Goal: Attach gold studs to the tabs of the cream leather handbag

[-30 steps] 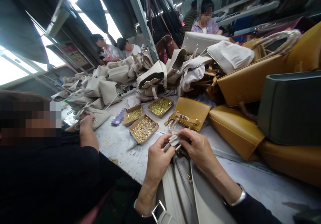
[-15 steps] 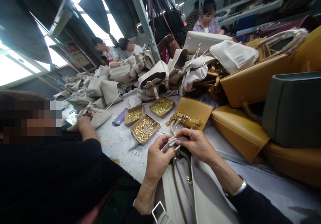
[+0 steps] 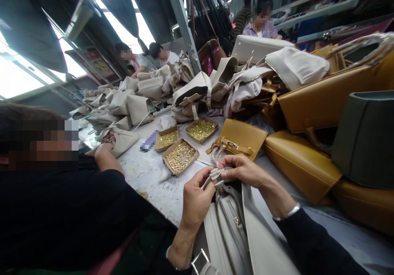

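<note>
You work with both hands at the near edge of a white surface (image 3: 138, 169), your left hand (image 3: 197, 199) and right hand (image 3: 248, 172) meeting over a light-grey handbag (image 3: 227, 230). Your left grip pinches a light-grey strap end (image 3: 216, 174) between thumb and fingers; your right grip pinches the same piece from the other side. The handbag lies right at that near edge, below your hands, its zip (image 3: 237, 220) facing up and a silver-toned buckle (image 3: 200, 261) close to your left wrist.

Beyond your left hand, toward the middle of the surface, a cardboard tray of gold-toned studs (image 3: 180, 156) sits nearest you, with two more trays of yellow metal pieces, one on the left (image 3: 168, 138) and one on the right (image 3: 201, 129), just behind it. A purple item (image 3: 150, 140), blurred over, lies beside the left one. A mustard handbag (image 3: 241, 138) with a metal clasp rests just past your right hand, while larger mustard bags (image 3: 303, 164) and a dark green bag (image 3: 363, 139) crowd the right end. Light-grey bags (image 3: 141, 106) pile up along the far edge. At your left, a co-worker in a dark top (image 3: 61, 213) reaches to another grey bag (image 3: 127, 140).
</note>
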The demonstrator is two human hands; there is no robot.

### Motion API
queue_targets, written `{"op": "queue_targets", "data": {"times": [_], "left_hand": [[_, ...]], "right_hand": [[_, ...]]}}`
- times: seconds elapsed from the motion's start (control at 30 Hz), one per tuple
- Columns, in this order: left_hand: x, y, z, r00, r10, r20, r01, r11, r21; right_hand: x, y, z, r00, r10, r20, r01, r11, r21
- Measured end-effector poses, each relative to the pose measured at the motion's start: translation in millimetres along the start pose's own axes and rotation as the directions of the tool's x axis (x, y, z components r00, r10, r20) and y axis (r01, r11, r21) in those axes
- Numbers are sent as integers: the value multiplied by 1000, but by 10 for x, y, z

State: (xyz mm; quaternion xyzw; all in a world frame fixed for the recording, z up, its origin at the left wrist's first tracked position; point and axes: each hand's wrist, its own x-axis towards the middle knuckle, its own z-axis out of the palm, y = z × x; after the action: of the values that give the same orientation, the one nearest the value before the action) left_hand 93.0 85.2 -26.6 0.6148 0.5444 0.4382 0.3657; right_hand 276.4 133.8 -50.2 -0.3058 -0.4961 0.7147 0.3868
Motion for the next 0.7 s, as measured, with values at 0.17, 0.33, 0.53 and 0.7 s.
{"op": "queue_targets", "data": {"times": [0.17, 0.33, 0.53, 0.7], "left_hand": [[-30, -38, 44, 983, 105, -152, -78, 982, 173], [-26, -87, 34, 985, 97, -146, -76, 987, 145], [8, -54, -27, 992, 81, -98, -65, 987, 149], [60, 34, -56, 995, 102, -15, -97, 976, 197]], "right_hand": [[-49, 8, 66, 981, -185, -55, 160, 941, -300], [-139, 7, 188, 945, -310, -106, 205, 813, -546], [-147, 31, 238, 908, -389, -152, 207, 734, -647], [-139, 40, 223, 896, -409, -171, 207, 727, -655]]}}
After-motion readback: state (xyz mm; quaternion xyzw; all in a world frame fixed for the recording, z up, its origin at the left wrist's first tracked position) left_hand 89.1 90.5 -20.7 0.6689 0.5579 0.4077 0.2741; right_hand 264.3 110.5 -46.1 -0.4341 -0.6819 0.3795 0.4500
